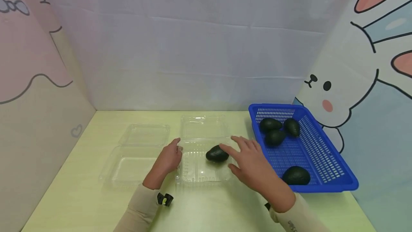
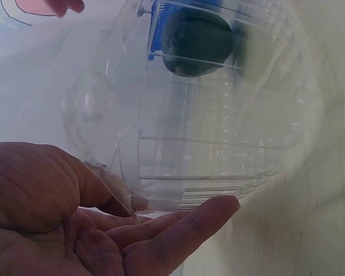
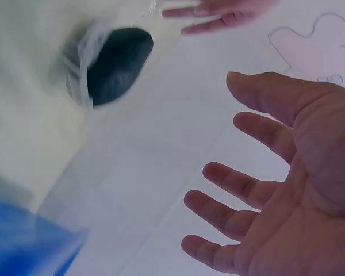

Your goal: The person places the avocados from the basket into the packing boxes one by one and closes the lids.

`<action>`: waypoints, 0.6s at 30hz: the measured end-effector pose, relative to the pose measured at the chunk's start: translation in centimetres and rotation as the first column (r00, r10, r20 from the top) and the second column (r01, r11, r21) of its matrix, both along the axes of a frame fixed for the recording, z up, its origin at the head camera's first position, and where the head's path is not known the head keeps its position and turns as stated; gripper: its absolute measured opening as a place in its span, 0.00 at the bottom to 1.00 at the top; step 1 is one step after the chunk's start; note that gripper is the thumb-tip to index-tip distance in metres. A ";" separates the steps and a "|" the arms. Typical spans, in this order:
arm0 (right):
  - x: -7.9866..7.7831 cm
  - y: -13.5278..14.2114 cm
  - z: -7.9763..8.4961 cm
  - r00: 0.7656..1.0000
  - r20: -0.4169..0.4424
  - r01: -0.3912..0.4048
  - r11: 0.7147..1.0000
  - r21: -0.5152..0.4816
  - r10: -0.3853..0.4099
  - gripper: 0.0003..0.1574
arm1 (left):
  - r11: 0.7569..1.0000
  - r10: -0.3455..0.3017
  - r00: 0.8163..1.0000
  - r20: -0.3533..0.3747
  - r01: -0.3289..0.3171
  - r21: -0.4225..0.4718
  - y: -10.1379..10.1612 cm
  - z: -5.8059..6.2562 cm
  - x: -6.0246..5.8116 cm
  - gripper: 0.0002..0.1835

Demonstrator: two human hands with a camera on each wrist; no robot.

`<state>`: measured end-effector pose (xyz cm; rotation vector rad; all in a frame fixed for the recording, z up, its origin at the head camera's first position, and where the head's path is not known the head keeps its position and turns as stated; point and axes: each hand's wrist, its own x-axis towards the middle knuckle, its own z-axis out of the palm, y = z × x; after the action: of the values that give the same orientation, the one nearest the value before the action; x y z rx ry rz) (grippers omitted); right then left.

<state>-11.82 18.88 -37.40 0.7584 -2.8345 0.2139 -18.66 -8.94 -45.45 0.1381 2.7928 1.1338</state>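
Observation:
A clear plastic clamshell container (image 1: 196, 174) lies with its lid folded back on the table. One dark green avocado (image 1: 216, 154) sits inside it, toward the right. My left hand (image 1: 170, 156) pinches the container's left edge; in the left wrist view the thumb lies at the rim and the fingers (image 2: 184, 236) along the outer wall. My right hand (image 1: 252, 164) is over the container's right side, fingers spread and palm bare in the right wrist view, with nothing in its grasp.
At the right stands a blue plastic basket (image 1: 334, 153) holding several avocados (image 1: 296, 175). A second open clear clamshell (image 1: 135, 165) lies on the table to the left. Pale cloth (image 1: 193, 53) and printed cartoon panels wall in the table's back and sides.

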 end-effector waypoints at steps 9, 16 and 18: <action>0.1 6.8 2.6 0.990 0.037 0.139 0.990 -0.036 -0.138 0.41 | 0.999 0.003 1.000 0.011 -0.003 0.038 0.0 -0.3 -0.1 0.27; -0.5 10.9 2.0 0.966 0.143 0.219 0.975 -0.020 -0.214 0.42 | 0.999 0.005 1.000 0.013 -0.006 0.046 0.0 -0.4 -0.1 0.27; -0.6 11.8 1.6 0.959 0.176 0.227 0.974 -0.009 -0.222 0.43 | 0.999 0.005 1.000 0.011 -0.005 0.047 0.0 -0.3 -0.1 0.27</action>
<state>-12.46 30.71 -35.84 0.4246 -3.0443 0.2986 -18.77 -8.97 -45.77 0.1294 2.7595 1.1985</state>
